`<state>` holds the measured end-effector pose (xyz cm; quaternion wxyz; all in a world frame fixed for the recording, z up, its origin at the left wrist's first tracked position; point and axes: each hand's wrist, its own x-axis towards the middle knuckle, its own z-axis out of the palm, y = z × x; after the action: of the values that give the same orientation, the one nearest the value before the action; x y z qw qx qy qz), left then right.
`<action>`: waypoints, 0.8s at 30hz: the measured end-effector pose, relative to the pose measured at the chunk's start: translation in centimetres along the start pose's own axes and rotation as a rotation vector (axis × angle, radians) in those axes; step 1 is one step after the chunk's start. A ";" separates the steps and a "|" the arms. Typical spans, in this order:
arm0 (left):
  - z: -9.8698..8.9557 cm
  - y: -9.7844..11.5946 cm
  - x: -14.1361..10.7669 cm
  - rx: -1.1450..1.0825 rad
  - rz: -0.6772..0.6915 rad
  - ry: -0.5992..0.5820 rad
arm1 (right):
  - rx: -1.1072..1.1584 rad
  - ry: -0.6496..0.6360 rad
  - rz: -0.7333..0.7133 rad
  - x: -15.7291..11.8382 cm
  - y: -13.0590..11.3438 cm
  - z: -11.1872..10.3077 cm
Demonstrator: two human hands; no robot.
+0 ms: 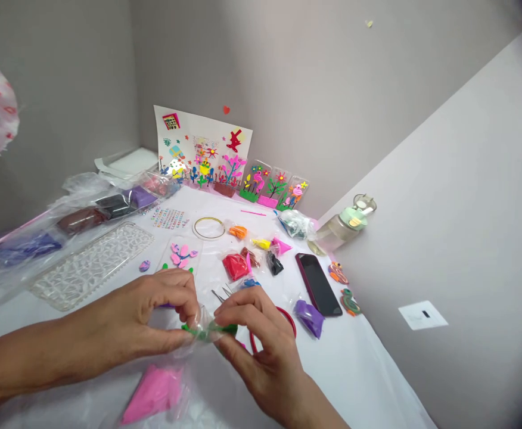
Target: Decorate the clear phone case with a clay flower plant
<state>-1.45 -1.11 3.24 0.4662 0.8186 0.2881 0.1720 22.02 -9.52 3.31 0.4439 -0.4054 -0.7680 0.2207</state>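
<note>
A small clear bag with green clay [204,331] is stretched between my hands above the white table. My left hand [162,307] pinches its left side, thumb and fingers pressed together. On its right side, my right hand [258,336] is closed, and more green clay shows at those fingertips. Just behind my left hand lies a clear case [198,249] with pink petals and green bits of clay on it. Red-handled scissors [288,319] lie partly hidden behind my right hand. A pink clay bag [154,390] rests nearer to me.
Red [235,266], black [274,263] and purple [309,317] clay bags lie beyond my right hand, near a phone [319,285]. A bottle [336,232] stands at the right edge. Decorated cases [254,180] lean at the back. A textured clear tray [93,262] lies left.
</note>
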 end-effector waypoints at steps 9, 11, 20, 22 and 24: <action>1.1 -1.3 -0.1 -0.004 0.046 0.071 | 0.081 0.026 0.135 0.4 0.9 -0.2; 1.7 -1.3 -0.1 0.093 0.101 0.111 | 0.043 0.035 0.114 0.2 1.0 0.0; 0.0 -1.3 -0.3 -0.320 -0.146 -0.316 | 0.159 -0.190 0.090 0.3 -0.2 -0.9; -0.9 -1.5 -0.5 -0.519 -0.129 -0.277 | 0.272 -0.135 0.132 0.5 -0.3 -1.3; -1.4 -1.5 -0.5 -0.622 -0.104 -0.108 | 0.343 -0.033 0.179 0.6 0.0 -1.5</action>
<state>-3.10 0.09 2.68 0.7168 0.6290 0.2379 0.1842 23.14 -9.02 4.39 0.4725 -0.3869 -0.6871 0.3936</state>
